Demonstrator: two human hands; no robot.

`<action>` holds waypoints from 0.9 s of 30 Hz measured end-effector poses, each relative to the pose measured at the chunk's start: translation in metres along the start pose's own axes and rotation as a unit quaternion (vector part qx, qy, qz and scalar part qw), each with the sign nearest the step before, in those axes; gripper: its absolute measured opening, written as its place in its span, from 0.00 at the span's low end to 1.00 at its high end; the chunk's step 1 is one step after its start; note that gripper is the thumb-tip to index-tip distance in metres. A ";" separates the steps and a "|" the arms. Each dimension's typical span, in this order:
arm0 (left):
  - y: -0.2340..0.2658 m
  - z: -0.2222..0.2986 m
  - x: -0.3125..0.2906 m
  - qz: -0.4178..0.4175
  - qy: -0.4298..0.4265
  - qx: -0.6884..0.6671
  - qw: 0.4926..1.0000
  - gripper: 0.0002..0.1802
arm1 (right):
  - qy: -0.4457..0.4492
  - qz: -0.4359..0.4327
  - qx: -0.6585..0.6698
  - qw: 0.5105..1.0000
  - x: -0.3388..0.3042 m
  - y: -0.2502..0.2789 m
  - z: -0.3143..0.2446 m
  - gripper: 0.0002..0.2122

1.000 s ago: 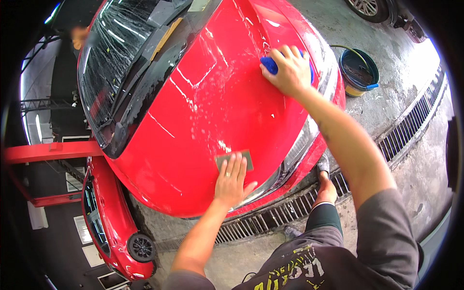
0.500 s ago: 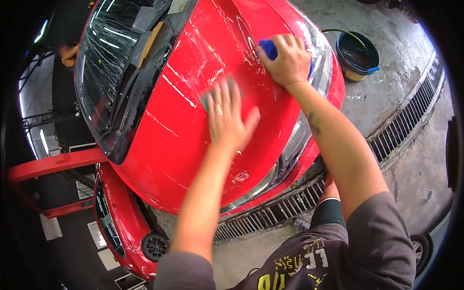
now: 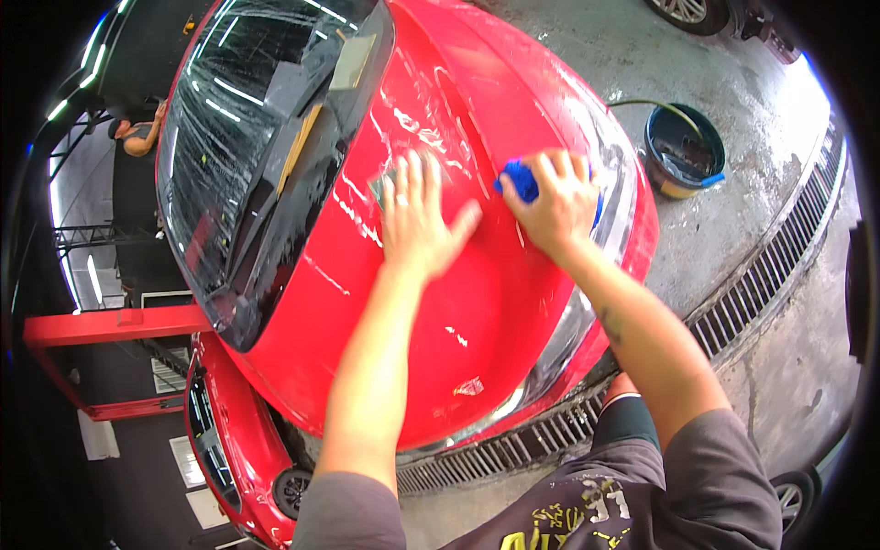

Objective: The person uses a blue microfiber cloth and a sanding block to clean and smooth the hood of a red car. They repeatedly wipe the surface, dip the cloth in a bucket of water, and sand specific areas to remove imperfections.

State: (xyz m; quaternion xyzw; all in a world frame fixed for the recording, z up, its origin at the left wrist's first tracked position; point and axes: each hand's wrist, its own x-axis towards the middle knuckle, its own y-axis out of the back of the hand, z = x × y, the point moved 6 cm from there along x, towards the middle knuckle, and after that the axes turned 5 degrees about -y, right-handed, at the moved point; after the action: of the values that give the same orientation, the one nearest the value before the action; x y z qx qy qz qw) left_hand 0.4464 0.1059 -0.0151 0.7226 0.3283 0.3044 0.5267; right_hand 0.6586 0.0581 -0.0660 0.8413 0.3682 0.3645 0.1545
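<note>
The wet red car hood (image 3: pixel 431 339) lies under both hands, marked with whitish streaks. My left hand (image 3: pixel 417 225) rests flat on it, fingers stretched out and thumb apart. A thin grey-green pad (image 3: pixel 377 190) shows at its fingertips; the palm and fingers hide most of it. To the right, near the headlight (image 3: pixel 616 183), my right hand (image 3: pixel 561 202) is closed round a bunched blue cloth (image 3: pixel 521 181) against the hood. Part of the cloth is covered by the fingers.
A dark bucket (image 3: pixel 686 151) with a hose in it stands on the wet floor at right. A metal drain grate (image 3: pixel 761 257) curves round the car's front. The windshield (image 3: pixel 247 110) is wet. Another person (image 3: pixel 139 136) stands beyond it. A second red car (image 3: pixel 234 431) is at left.
The view has shifted, so the car sits lower in it. Over the hood, my left hand has slid farther away toward the windshield, while my right hand has come nearer with the blue cloth.
</note>
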 end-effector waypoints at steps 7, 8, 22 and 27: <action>0.006 0.016 0.047 0.057 0.037 -0.022 0.997 0.52 | 0.022 -0.029 -0.005 0.999 0.039 -0.004 0.004 0.17; 0.007 0.044 -0.005 0.030 0.030 -0.069 0.997 0.56 | 0.026 -0.031 -0.001 0.999 0.042 -0.004 0.008 0.17; 0.019 -0.054 0.102 0.008 0.104 -0.013 0.994 0.56 | 0.038 -0.050 0.050 0.997 0.042 -0.006 -0.005 0.18; 0.023 0.047 -0.122 -0.112 0.096 -0.102 0.984 0.60 | 0.024 -0.051 0.042 0.997 0.047 -0.003 0.003 0.17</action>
State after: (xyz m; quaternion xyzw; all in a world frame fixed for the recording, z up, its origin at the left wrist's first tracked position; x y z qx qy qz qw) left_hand 0.4135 -0.0230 -0.0169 0.5915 0.4234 0.3431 0.5942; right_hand 0.6812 0.0945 -0.0459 0.8179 0.4297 0.3605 0.1283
